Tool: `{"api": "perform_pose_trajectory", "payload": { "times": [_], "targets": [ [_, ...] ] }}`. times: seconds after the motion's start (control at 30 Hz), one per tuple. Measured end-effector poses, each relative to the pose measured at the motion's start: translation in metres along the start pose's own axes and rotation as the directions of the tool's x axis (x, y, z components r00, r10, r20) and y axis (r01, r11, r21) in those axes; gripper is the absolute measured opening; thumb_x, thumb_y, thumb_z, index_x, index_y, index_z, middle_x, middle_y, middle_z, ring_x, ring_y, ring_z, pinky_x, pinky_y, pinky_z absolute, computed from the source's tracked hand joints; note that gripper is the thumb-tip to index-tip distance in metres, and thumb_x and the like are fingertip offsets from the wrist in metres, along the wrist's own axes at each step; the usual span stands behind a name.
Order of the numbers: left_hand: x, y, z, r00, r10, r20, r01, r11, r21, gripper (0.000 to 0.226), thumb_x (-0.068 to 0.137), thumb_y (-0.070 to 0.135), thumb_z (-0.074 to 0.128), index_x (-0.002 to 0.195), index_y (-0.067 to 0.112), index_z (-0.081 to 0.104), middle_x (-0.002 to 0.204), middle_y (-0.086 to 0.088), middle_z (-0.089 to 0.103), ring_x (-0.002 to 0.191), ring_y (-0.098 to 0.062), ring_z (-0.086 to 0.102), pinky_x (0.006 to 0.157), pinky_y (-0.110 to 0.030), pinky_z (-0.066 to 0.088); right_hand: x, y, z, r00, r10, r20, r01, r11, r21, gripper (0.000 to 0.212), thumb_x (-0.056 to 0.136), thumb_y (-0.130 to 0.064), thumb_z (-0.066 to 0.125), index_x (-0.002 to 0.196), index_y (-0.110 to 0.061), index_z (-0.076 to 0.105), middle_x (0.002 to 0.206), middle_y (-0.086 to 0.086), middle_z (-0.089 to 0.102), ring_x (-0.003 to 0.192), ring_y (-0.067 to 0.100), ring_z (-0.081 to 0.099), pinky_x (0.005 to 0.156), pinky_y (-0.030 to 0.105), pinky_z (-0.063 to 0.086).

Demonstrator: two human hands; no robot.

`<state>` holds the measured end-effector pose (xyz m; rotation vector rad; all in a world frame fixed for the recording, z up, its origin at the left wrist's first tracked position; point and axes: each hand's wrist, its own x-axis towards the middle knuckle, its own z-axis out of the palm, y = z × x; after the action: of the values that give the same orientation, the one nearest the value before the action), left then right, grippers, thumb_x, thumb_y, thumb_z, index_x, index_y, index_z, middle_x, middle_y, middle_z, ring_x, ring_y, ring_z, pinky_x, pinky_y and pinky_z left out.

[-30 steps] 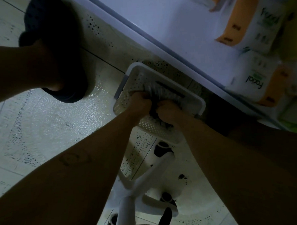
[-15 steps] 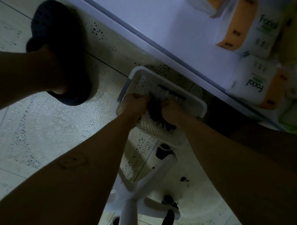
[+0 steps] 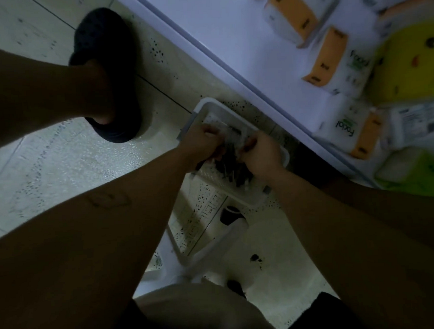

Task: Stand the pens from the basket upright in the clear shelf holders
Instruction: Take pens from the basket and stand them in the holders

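Observation:
A white perforated basket (image 3: 252, 197) sits on the tiled floor beside the shelf unit. Inside it lies a bundle of dark pens (image 3: 232, 163), partly hidden by my hands. My left hand (image 3: 202, 142) reaches into the basket's left part with fingers curled round the pens. My right hand (image 3: 259, 153) is in the basket's right part, also gripping the pen bundle. No clear shelf holders are in view.
A white shelf edge (image 3: 221, 64) runs diagonally at the top, with tissue packs (image 3: 330, 57) and yellow and green packages (image 3: 405, 64) on it. A dark slipper on a foot (image 3: 107, 77) stands to the left. A white chair base with castors (image 3: 214, 246) is below the basket.
Both hands stay in the basket on the pens. The pen bundle looks slightly raised and the hands sit a little further apart. The view has shifted slightly.

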<state>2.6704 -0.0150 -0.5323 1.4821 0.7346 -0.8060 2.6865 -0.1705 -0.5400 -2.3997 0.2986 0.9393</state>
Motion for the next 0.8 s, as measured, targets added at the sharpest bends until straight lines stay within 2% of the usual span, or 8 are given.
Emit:
{"api": "perform_pose_trajectory", "payload": {
  "times": [0.1, 0.2, 0.3, 0.43, 0.57, 0.67, 0.73, 0.8],
  "targets": [
    [-0.011, 0.006, -0.004, 1.000, 0.002, 0.002, -0.002, 1.000, 0.022, 0.027, 0.100, 0.013, 0.045, 0.126, 0.002, 0.048, 0.098, -0.018, 0.066, 0.069, -0.022, 0.064, 0.047, -0.022, 0.049, -0.018, -0.003, -0.008, 0.999, -0.032, -0.043, 0.037, 0.993, 0.116, 0.040, 0.084, -0.009, 0.067, 0.119, -0.012, 0.047, 0.110, 0.009, 0.062, 0.100, 0.024, 0.060, 0.086, 0.041, 0.054],
    [-0.023, 0.012, -0.003, 0.998, 0.057, -0.006, -0.056, 0.991, 0.118, 0.022, 0.100, 0.011, 0.039, 0.118, 0.005, 0.051, 0.098, -0.019, 0.064, 0.078, -0.028, 0.064, 0.064, -0.033, 0.050, -0.041, -0.010, -0.018, 0.996, -0.074, -0.045, 0.081, 0.982, 0.173, 0.055, 0.087, -0.005, 0.062, 0.136, -0.024, 0.043, 0.116, 0.006, 0.062, 0.102, 0.022, 0.061, 0.086, 0.038, 0.055],
    [-0.036, 0.023, 0.002, 0.982, 0.184, -0.034, -0.176, 0.971, 0.164, 0.022, 0.100, 0.017, 0.042, 0.105, 0.003, 0.059, 0.090, -0.019, 0.059, 0.076, -0.027, 0.057, 0.064, -0.033, 0.045, -0.059, -0.022, -0.030, 0.986, -0.143, -0.087, 0.158, 0.970, 0.185, 0.049, 0.091, -0.004, 0.058, 0.134, -0.023, 0.048, 0.107, 0.000, 0.059, 0.085, 0.013, 0.060, 0.067, 0.025, 0.051],
    [-0.071, 0.050, 0.010, 0.932, 0.363, -0.018, -0.353, 0.915, 0.193, 0.020, 0.096, 0.024, 0.055, 0.103, 0.006, 0.059, 0.084, -0.011, 0.064, 0.067, -0.019, 0.056, 0.057, -0.026, 0.046, -0.075, -0.042, -0.051, 0.938, -0.223, -0.265, 0.274, 0.946, 0.172, 0.028, 0.093, -0.010, 0.058, 0.117, -0.024, 0.054, 0.097, 0.001, 0.060, 0.090, 0.025, 0.061, 0.065, 0.029, 0.050],
    [-0.106, 0.076, 0.013, 0.904, 0.427, -0.008, -0.422, 0.897, 0.131, 0.025, 0.095, 0.031, 0.058, 0.093, 0.007, 0.064, 0.081, -0.014, 0.069, 0.072, -0.029, 0.068, 0.066, -0.041, 0.060, -0.100, -0.060, -0.080, 0.878, -0.258, -0.403, 0.356, 0.915, 0.190, 0.038, 0.092, -0.020, 0.064, 0.129, -0.021, 0.053, 0.082, -0.006, 0.054, 0.078, 0.017, 0.055, 0.057, 0.018, 0.041],
    [-0.137, 0.094, 0.008, 0.840, 0.541, -0.037, -0.526, 0.830, 0.187, 0.026, 0.095, 0.033, 0.057, 0.098, 0.009, 0.067, 0.080, -0.008, 0.070, 0.071, -0.019, 0.067, 0.063, -0.023, 0.054, -0.124, -0.072, -0.098, 0.838, -0.282, -0.466, 0.422, 0.878, 0.227, 0.043, 0.091, -0.023, 0.066, 0.132, -0.021, 0.052, 0.089, -0.005, 0.056, 0.072, 0.020, 0.061, 0.061, 0.027, 0.049],
    [-0.155, 0.102, 0.004, 0.805, 0.592, -0.030, -0.582, 0.799, 0.152, 0.021, 0.095, 0.033, 0.058, 0.094, 0.015, 0.068, 0.079, -0.007, 0.072, 0.074, -0.019, 0.069, 0.070, -0.027, 0.055, -0.139, -0.079, -0.108, 0.821, -0.298, -0.487, 0.472, 0.835, 0.284, 0.043, 0.094, -0.021, 0.063, 0.134, -0.019, 0.050, 0.095, 0.000, 0.058, 0.062, 0.020, 0.065, 0.057, 0.026, 0.053],
    [-0.171, 0.111, 0.002, 0.798, 0.602, -0.001, -0.601, 0.797, 0.069, 0.012, 0.095, 0.021, 0.059, 0.098, 0.011, 0.065, 0.081, -0.012, 0.071, 0.073, -0.022, 0.069, 0.070, -0.034, 0.057, -0.155, -0.086, -0.119, 0.795, -0.323, -0.513, 0.515, 0.807, 0.289, 0.044, 0.095, -0.020, 0.061, 0.137, -0.018, 0.048, 0.098, 0.004, 0.060, 0.062, 0.020, 0.066, 0.057, 0.023, 0.053]
  ]
}}
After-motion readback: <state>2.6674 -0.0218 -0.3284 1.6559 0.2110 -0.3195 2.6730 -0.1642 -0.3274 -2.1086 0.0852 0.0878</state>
